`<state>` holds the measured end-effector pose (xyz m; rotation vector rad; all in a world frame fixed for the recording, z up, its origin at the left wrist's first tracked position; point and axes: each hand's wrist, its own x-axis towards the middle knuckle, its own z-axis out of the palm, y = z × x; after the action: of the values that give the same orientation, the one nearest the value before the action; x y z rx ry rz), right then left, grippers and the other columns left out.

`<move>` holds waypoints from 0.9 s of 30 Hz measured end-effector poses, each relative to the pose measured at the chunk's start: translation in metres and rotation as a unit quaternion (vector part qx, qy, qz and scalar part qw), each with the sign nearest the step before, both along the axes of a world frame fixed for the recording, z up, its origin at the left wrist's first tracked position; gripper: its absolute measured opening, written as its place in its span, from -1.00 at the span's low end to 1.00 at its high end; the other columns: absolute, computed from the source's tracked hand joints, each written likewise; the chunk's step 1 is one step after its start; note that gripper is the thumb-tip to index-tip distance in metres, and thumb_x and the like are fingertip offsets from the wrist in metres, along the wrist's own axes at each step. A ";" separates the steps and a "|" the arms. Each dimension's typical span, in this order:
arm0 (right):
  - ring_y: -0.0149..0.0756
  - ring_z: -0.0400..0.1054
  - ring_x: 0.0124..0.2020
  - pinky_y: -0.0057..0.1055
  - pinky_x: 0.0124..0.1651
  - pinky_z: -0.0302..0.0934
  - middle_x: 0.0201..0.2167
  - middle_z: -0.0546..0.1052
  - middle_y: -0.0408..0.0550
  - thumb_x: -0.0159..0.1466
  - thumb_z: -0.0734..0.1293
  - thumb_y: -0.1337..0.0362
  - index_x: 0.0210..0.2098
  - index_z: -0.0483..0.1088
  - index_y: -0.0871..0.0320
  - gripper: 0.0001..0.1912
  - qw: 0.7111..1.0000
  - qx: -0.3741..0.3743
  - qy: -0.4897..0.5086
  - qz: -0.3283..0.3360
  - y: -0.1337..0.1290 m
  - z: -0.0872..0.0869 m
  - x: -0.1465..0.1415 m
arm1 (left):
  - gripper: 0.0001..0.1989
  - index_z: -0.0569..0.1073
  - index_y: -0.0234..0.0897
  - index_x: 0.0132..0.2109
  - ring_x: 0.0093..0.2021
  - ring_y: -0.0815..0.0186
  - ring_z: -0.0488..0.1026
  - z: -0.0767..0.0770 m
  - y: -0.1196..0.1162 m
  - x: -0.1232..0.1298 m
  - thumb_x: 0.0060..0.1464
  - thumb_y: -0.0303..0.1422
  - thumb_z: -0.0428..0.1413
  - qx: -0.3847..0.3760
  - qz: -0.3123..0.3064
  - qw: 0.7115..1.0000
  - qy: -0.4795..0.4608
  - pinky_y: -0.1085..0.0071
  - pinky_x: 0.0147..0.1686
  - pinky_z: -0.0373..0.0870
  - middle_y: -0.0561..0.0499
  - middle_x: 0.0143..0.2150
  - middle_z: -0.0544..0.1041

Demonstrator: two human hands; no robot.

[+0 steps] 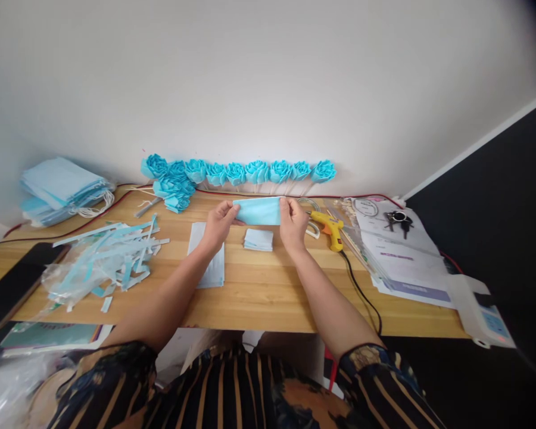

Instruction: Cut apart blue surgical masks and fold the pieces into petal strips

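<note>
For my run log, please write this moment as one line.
left hand + right hand: hold blue sheet, one end each | table: folded stack, yellow glue gun

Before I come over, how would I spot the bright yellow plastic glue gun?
Find the long light-brown wooden desk, then the person's right hand. Just right of that hand, before the white printed papers, lies the bright yellow plastic glue gun. Its orange trigger and trailing black cord set it apart from its neighbours.
</note>
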<state>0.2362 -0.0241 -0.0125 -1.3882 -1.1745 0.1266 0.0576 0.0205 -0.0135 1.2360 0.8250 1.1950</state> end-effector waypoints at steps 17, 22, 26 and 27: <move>-0.45 0.07 -0.58 -0.47 -0.57 0.03 -0.60 0.26 -0.25 0.18 0.37 -0.08 -0.41 0.41 0.13 -0.62 0.959 -0.049 0.204 0.190 0.010 -0.005 0.012 | -0.65 0.41 -0.28 -0.42 -0.71 0.50 0.22 -0.001 0.011 -0.011 -0.05 -0.08 0.26 0.044 0.034 0.998 0.042 0.53 -0.69 0.10 0.18 -0.69 0.29; -0.48 0.08 -0.63 -0.50 -0.66 0.07 -0.63 0.25 -0.28 0.04 0.46 -0.13 -0.42 0.38 0.11 -0.56 0.930 -0.059 0.290 0.217 0.009 0.003 0.009 | -0.62 0.44 -0.30 -0.37 -0.69 0.51 0.22 0.001 0.012 -0.011 -0.10 -0.07 0.30 0.028 -0.004 1.000 -0.007 0.54 -0.69 0.14 0.19 -0.65 0.31; -0.52 0.07 -0.66 -0.53 -0.66 0.05 -0.64 0.26 -0.31 -0.02 0.50 -0.12 -0.40 0.38 0.10 -0.54 0.907 -0.055 0.343 0.237 0.010 0.004 0.011 | -0.57 0.48 -0.31 -0.29 -0.67 0.52 0.25 0.006 0.009 -0.010 -0.18 -0.08 0.36 0.006 -0.057 0.996 -0.068 0.56 -0.67 0.18 0.19 -0.60 0.36; -0.53 0.06 -0.67 -0.54 -0.66 0.05 -0.64 0.26 -0.32 -0.04 0.52 -0.12 -0.39 0.38 0.10 -0.53 0.900 -0.054 0.357 0.244 0.010 0.004 0.012 | -0.57 0.48 -0.31 -0.27 -0.66 0.52 0.26 0.006 0.008 -0.010 -0.19 -0.10 0.37 0.001 -0.067 0.994 -0.080 0.56 -0.67 0.19 0.18 -0.59 0.38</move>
<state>0.2485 -0.0139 -0.0084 -0.9647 -0.8597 0.9875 0.0477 0.0289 -0.0070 1.1622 0.6117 1.1696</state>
